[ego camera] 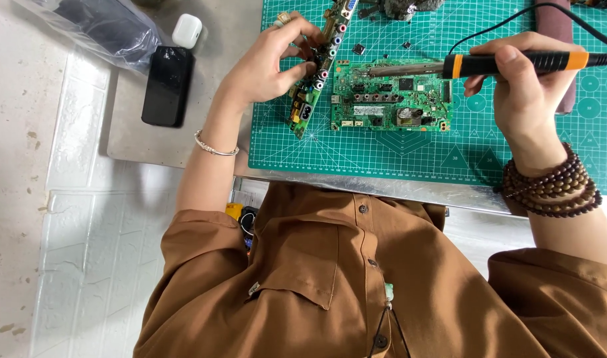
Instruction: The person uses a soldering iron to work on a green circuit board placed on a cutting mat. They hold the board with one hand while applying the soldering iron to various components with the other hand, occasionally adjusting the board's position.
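My left hand (270, 63) has its grip closed on a narrow circuit board (315, 73) tilted on edge over the green cutting mat (409, 152), exposing its connectors, while my right hand (525, 83) clasps the soldering iron (489, 63) pen-style above the flat circuit board (391, 96).

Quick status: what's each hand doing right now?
Left hand: closed on the tilted circuit board.
Right hand: closed on the soldering iron.
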